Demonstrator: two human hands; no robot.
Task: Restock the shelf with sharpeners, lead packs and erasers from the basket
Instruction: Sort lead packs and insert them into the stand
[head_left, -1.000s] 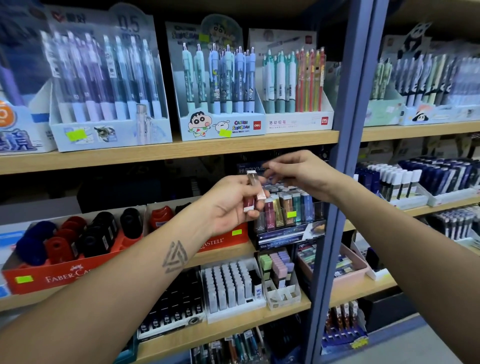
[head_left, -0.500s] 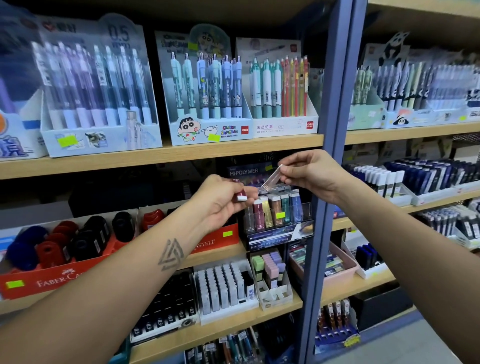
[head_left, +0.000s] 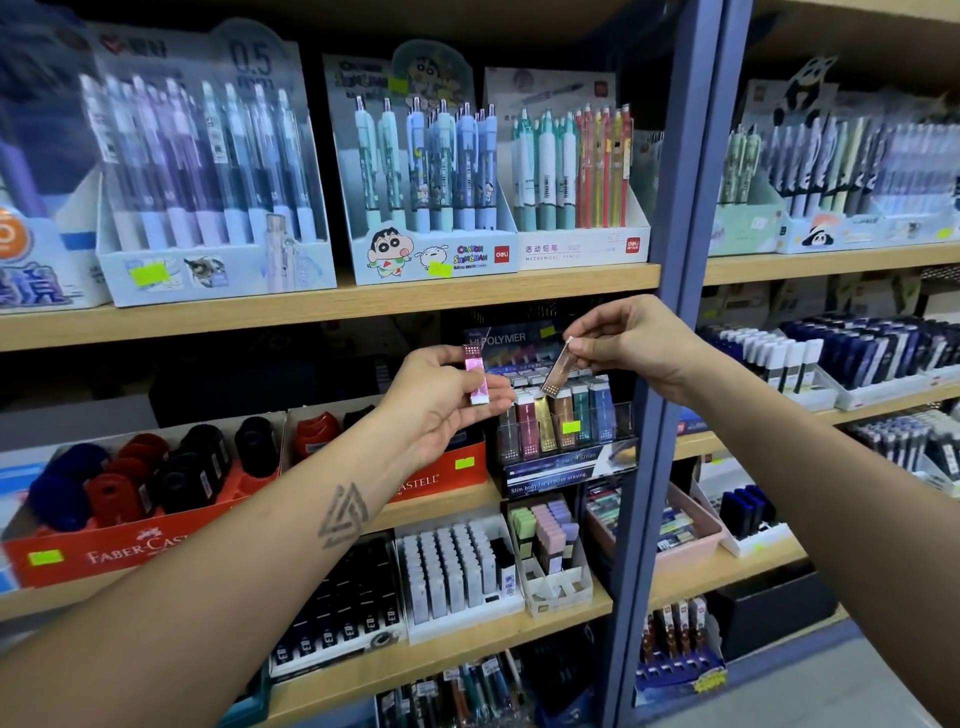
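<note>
Hands have drifted apart, one slim eraser each now.
Left hand (head_left: 441, 410) pinches the pink eraser (head_left: 475, 375) upright; right hand (head_left: 636, 345) pinches the brown eraser (head_left: 558, 368), tilted, just above the eraser display (head_left: 566, 441) beside the red sharpener box (head_left: 130, 545).

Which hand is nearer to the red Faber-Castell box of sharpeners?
The left hand. It hangs just above the right end of the Faber-Castell box; the right hand is farther right, over the eraser display.
</note>
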